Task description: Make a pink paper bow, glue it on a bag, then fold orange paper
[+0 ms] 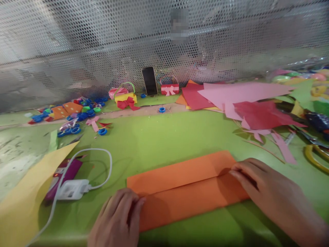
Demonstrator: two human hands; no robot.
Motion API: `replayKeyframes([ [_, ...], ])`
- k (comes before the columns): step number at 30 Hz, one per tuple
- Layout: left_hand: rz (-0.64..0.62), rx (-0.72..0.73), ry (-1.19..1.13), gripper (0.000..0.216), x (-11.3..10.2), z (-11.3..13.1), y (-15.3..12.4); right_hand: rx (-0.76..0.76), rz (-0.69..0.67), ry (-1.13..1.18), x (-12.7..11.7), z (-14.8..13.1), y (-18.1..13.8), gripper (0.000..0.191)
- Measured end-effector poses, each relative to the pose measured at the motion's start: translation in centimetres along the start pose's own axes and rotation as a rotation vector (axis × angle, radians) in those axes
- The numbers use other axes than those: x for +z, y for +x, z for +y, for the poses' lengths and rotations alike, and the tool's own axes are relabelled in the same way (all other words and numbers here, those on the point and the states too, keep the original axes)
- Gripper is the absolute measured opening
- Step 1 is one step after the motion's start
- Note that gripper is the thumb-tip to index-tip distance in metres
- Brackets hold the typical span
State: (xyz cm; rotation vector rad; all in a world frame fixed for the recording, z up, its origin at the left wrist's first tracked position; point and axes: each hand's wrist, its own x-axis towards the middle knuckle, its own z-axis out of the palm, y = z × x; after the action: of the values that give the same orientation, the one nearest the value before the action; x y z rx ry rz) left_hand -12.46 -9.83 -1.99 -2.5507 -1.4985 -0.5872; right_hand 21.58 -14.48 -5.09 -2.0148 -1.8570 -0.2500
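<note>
A sheet of orange paper (pixel 185 190) lies on the green table (pixel 144 144) close to me, its two long sides folded inward so the edges meet along a middle line. At its left end my left hand (pixel 117 218) pinches the paper where the flaps meet, thumb against forefinger. My right hand (pixel 267 192) grips the right end the same way, fingertips on the middle seam. The fingers of both hands are closed, and the undersides of the pinched ends are hidden.
Left lie a white charger (pixel 73 189) with a cable, and yellow paper (pixel 23 195). Pink paper (pixel 241 92) and red scraps (pixel 267 115) lie back right, near yellow-handled scissors (pixel 317 157). A phone (pixel 149 81) stands between small paper baskets (pixel 125 99) before a perforated metal panel (pixel 115 41).
</note>
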Motion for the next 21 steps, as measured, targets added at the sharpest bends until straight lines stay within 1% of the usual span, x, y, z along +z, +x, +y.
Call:
replayKeyframes([
  [4, 0.013, 0.04, 0.008, 0.018, 0.0, 0.1, 0.2, 0.007, 0.003, -0.006, -0.1, -0.1, 0.0, 0.054],
  [8, 0.061, 0.129, 0.056, 0.011, -0.3, 0.3, 0.6, 0.0, -0.009, -0.006, -0.4, -0.3, 0.2, 0.056],
  [10, 0.06, 0.182, 0.08, 0.02, -0.5, 0.4, 0.8, -0.006, 0.0, -0.011, -0.4, -0.3, 0.2, 0.057],
  [13, -0.027, 0.275, 0.039, 0.037, -0.7, 0.7, 1.1, -0.007, 0.004, -0.009, -0.3, -0.2, 0.0, 0.055],
  [16, -0.145, 0.319, -0.045, 0.044, -0.7, 0.6, 1.1, 0.002, 0.004, -0.008, -0.1, -0.1, -0.3, 0.052],
  [19, -0.211, 0.367, 0.018, 0.044, -0.7, 0.5, 0.5, -0.027, 0.031, -0.008, -0.4, -0.4, -0.2, 0.05],
  [21, -0.224, 0.409, 0.122, 0.036, -0.5, 0.8, -0.2, -0.08, 0.095, -0.023, -0.9, -0.9, 0.1, 0.047],
])
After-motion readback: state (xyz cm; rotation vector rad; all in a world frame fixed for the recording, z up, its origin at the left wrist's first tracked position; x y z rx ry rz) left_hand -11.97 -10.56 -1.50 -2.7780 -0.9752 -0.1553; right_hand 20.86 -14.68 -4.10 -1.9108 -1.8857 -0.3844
